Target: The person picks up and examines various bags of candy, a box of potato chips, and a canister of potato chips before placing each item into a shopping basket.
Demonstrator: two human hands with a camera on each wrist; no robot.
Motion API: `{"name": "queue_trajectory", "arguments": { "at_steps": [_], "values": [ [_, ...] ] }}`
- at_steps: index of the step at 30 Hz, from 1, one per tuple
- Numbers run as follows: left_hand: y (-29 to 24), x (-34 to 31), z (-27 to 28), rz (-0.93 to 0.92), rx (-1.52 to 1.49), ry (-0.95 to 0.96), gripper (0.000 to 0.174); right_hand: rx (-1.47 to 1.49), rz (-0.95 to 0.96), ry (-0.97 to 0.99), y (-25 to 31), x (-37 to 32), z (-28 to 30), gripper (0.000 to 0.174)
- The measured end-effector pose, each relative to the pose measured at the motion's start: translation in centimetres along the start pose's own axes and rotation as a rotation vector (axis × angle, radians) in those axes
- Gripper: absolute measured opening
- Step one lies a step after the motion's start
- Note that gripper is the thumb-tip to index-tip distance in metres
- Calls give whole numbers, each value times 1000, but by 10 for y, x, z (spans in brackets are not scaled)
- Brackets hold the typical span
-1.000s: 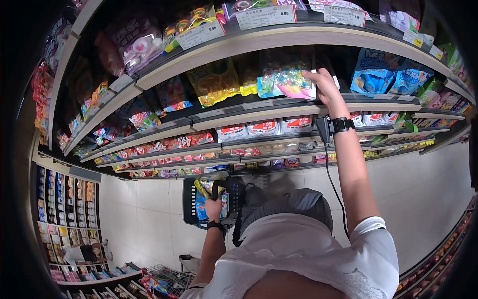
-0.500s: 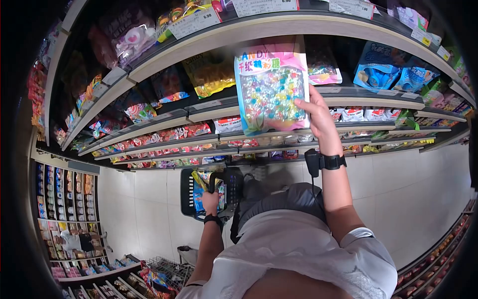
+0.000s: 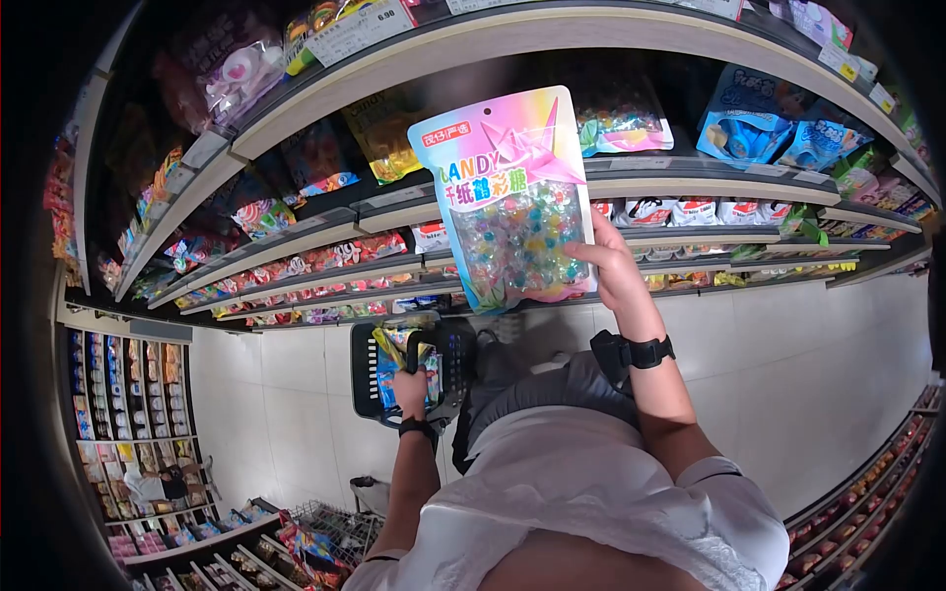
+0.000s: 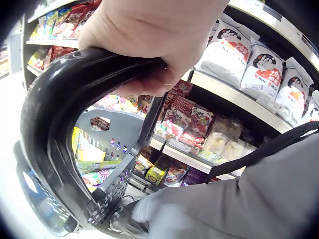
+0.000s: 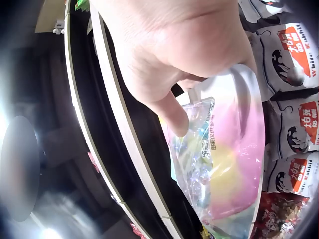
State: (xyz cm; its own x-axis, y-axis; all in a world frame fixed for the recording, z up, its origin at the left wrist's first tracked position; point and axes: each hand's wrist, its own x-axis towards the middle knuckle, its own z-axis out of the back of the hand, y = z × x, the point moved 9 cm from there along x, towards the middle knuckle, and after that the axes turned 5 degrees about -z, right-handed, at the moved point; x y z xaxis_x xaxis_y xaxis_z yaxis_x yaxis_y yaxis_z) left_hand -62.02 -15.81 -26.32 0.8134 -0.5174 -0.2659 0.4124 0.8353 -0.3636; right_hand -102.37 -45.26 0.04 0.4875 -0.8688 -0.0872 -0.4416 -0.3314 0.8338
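Note:
My right hand [image 3: 619, 271] grips a pastel candy bag [image 3: 512, 202] by its right edge, thumb on the front. The bag hangs upright before the shelves, a pink paper crane printed at its top and wrapped sweets showing through a clear window. In the right wrist view, the thumb presses the clear window of the candy bag [image 5: 224, 164]. Low at my left side, my left hand [image 3: 409, 392] holds the black handle [image 4: 55, 114] of a shopping basket [image 3: 367, 379]. Colourful packets [image 3: 392, 347] lie inside the basket.
Curved shelves of sweets stand in front, with blue bags [image 3: 744, 123] at right and White Rabbit bags [image 4: 227, 52] on a lower row. A similar candy bag [image 3: 623, 123] stays on the shelf behind. A wire cart [image 3: 330, 527] and another person [image 3: 158, 485] are at lower left.
My right hand has drawn the candy bag off the shelf, down and toward me, and its front has turned to face me. The left hand stays on the basket handle.

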Motion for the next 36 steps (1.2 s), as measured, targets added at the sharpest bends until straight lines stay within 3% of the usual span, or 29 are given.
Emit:
{"name": "queue_trajectory", "arguments": {
  "at_steps": [5, 8, 10, 14, 17, 23, 26, 36],
  "values": [
    [5, 5, -6, -5, -27, 20, 46, 110, -5, 24, -7, 3, -2, 55],
    [8, 5, -9, 38, -11, 44, 46, 347, -117, -79, -24, 5, 2, 40],
    [4, 2, -5, 20, -5, 27, 46, 722, -174, 711, -17, -14, -49, 51],
    [0, 2, -4, -17, -2, 19, 44, 1032, -286, 870, -23, -27, -71, 42],
    [-13, -10, 6, -41, -13, 11, 44, 1107, -365, 991, -38, -26, -73, 38],
    [-4, -1, 1, -44, -17, 6, 45, 1072, -399, 1124, -42, -38, -83, 46],
    [-6, -1, 1, -47, -14, 8, 45, 958, -434, 1088, -43, -40, -89, 42],
    [-12, -6, 6, -87, 12, -44, 44, 1030, -470, 1117, -48, -44, -89, 50]
  ]
}}
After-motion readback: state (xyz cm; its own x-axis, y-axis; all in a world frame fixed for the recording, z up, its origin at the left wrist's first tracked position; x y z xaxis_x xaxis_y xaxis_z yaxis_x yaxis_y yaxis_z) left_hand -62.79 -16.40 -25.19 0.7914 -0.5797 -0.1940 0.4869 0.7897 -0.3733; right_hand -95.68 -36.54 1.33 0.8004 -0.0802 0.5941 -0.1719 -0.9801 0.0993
